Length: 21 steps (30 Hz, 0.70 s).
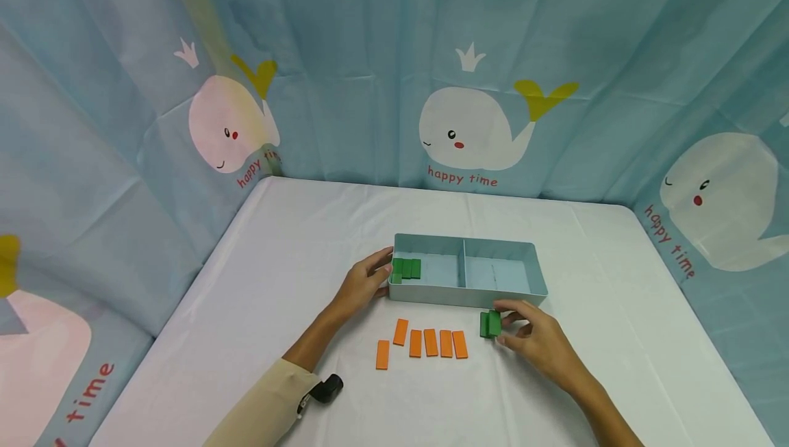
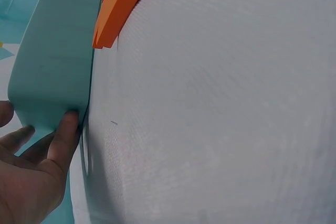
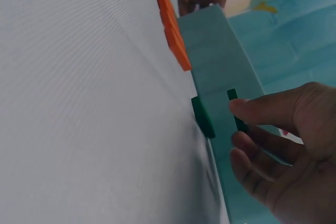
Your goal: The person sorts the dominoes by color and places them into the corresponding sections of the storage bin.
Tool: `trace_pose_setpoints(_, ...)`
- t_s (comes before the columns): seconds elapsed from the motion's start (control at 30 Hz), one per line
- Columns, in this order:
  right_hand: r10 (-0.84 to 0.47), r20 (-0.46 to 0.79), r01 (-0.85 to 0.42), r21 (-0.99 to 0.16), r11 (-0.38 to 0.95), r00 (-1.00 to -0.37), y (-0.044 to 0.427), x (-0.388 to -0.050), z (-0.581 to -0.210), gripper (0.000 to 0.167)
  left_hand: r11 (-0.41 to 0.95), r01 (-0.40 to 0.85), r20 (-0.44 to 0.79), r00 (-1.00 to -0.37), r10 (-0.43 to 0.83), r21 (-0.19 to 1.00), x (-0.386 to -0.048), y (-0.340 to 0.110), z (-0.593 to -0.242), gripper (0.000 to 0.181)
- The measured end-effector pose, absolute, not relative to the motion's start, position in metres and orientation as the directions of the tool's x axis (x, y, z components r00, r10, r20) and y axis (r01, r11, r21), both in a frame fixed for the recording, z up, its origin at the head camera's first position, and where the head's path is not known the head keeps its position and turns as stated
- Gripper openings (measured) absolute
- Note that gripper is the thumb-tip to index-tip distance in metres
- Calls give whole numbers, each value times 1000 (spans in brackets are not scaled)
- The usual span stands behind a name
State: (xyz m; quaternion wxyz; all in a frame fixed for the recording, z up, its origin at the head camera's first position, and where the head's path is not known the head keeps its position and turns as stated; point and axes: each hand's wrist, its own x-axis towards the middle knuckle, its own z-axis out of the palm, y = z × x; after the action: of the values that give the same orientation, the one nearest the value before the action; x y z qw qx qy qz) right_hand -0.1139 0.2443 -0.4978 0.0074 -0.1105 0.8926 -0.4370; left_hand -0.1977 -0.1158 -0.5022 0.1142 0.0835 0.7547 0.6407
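Observation:
My left hand (image 1: pixel 364 279) rests its fingertips against the left end of a blue-grey two-compartment box (image 1: pixel 468 298); in the left wrist view the fingers touch its outer wall. Between thumb and fingers, my right hand (image 1: pixel 539 341) pinches a small green tile (image 3: pixel 240 123) in front of the box, raised above the table. Another green tile (image 1: pixel 484 324) lies just left of it on the cloth. Inside the left compartment, several green tiles (image 1: pixel 407 269) are gathered at the left wall.
Several orange tiles (image 1: pixel 431 342) lie in a loose row before the box. A divider (image 1: pixel 461 262) splits the box in two. White cloth (image 1: pixel 308 228) covers the table, and a whale-print curtain (image 1: pixel 370 125) hangs behind it. A black device (image 1: pixel 327 389) sits at the left sleeve.

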Motion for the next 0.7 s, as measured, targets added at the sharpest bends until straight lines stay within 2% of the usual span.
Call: trace_pose_setpoints(0.7,-243,253,-344,-789,508,-937,226,-122,-481,66,156,-18,-61,-958,279,988,-200,-117,-507,55)
